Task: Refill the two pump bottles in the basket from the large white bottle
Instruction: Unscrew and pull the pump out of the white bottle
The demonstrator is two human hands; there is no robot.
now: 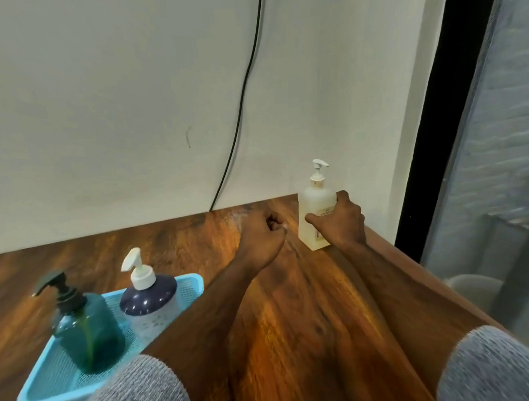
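A person's right hand [345, 219] grips the large white plastic pump bottle [316, 214] standing at the wooden table's [293, 306] far right corner; the left hand [263, 234] is fisted, empty, beside it. A teal pump bottle [86, 326] and a navy-topped pump bottle [150, 301] stand in the light-blue mesh basket [188, 285] near the left edge.

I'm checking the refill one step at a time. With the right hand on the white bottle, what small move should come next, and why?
Probably lift the white bottle toward the basket: the right hand already grips it at the table's far corner, while both pump bottles stand capped in the basket.
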